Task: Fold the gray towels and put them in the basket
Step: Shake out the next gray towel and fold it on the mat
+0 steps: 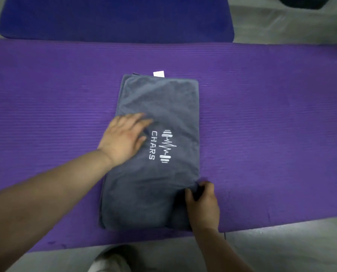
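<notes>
A gray towel lies folded into a long rectangle on the purple mat, with white "CHARS" lettering and a dumbbell logo on top. A white tag sticks out at its far edge. My left hand lies flat with straight fingers on the towel's left side, beside the lettering. My right hand pinches the towel's near right edge between thumb and fingers. No basket is in view.
A dark blue mat lies beyond the purple one. A dark object sits at the top right corner on the gray floor. Part of a light shoe shows at the bottom edge.
</notes>
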